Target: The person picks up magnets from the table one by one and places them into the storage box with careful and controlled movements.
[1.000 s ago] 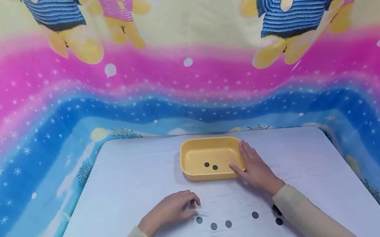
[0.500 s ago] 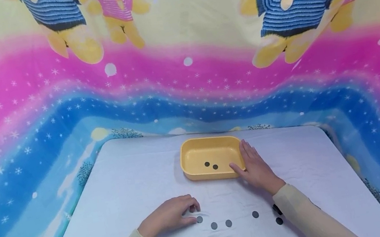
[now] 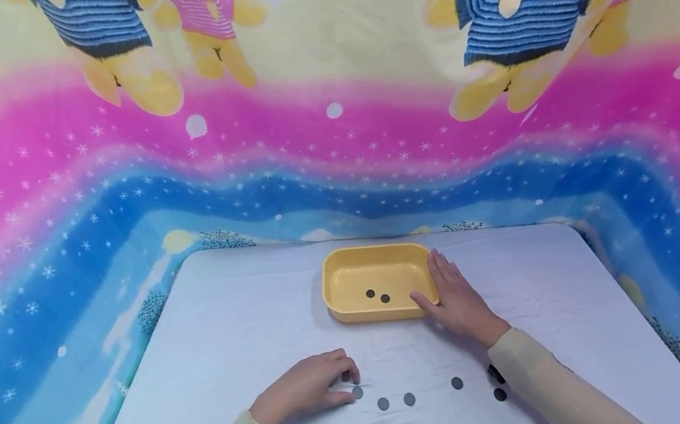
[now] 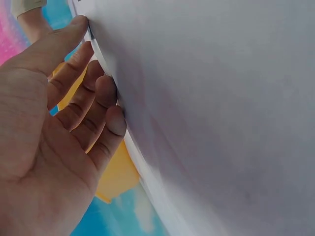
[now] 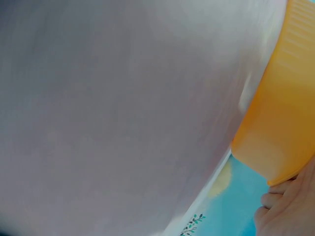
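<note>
My left hand (image 3: 309, 387) is low over the white tabletop, thumb and fingers apart around a small flat dark grey disc (image 3: 358, 392). In the left wrist view, the thumb tip is right at the dark edge of the disc (image 4: 90, 33), and the other fingers curve loosely down to the cloth. At the right end of a shallow yellow box (image 3: 348, 314), my right hand (image 3: 463, 305) holds the wall, thumb over the rim and fingers along the outside. Two dark discs (image 3: 385, 299) lie on the box's floor.
Two more grey discs (image 3: 409, 400) lie just right of my left hand. Another disc (image 3: 457, 383) and a darker one (image 3: 499, 394) lie near my right sleeve. Behind the white-covered table (image 3: 248, 308) hangs a colourful bear-print cloth (image 3: 328, 139).
My left hand has lowered slightly onto the nearest disc, its thumb now at the disc's edge. The right hand and the yellow box stay in place.
</note>
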The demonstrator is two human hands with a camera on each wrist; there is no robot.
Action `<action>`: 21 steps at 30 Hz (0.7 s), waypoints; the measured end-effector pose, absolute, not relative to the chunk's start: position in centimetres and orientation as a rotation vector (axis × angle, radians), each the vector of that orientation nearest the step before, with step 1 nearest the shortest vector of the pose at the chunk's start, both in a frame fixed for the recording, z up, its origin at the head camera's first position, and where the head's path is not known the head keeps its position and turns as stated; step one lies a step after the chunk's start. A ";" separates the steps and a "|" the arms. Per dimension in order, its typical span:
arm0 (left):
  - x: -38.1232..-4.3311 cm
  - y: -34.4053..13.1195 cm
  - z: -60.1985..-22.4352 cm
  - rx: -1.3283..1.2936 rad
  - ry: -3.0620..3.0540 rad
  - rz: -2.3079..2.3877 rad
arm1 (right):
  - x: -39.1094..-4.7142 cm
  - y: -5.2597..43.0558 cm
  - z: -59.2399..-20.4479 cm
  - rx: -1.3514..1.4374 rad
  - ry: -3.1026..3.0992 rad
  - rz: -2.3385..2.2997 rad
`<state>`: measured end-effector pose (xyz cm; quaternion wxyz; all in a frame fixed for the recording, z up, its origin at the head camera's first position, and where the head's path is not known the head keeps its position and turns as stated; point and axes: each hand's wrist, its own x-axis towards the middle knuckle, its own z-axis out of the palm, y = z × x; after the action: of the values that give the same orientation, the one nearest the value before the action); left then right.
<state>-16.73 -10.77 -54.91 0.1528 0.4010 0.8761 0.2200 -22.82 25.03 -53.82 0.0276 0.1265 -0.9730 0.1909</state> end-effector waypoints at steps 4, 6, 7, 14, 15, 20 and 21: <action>-16.6 -10.6 -54.9 1.145 2.517 0.611 | -22.8 25.1 -53.9 0.392 -2.999 0.597; -16.7 -10.6 -55.0 1.148 2.521 0.601 | -22.8 25.1 -53.9 0.395 -2.994 0.599; -16.7 -10.6 -55.1 1.151 2.522 0.598 | -22.8 25.1 -53.9 0.396 -2.993 0.601; -16.6 -10.4 -55.0 1.175 2.517 0.591 | -22.8 25.1 -53.8 0.400 -2.994 0.599; -16.6 -10.4 -54.9 1.178 2.515 0.592 | -22.8 25.2 -53.8 0.401 -2.996 0.599; -16.5 -10.3 -54.7 1.188 2.512 0.590 | -22.9 25.2 -53.8 0.404 -3.002 0.601; -16.4 -10.3 -54.6 1.187 2.512 0.590 | -22.9 25.2 -53.8 0.404 -3.004 0.600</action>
<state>-16.43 -10.28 -54.62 0.1501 0.4132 0.8744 0.2053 -22.91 25.23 -53.84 0.0257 0.1306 -0.9719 0.1941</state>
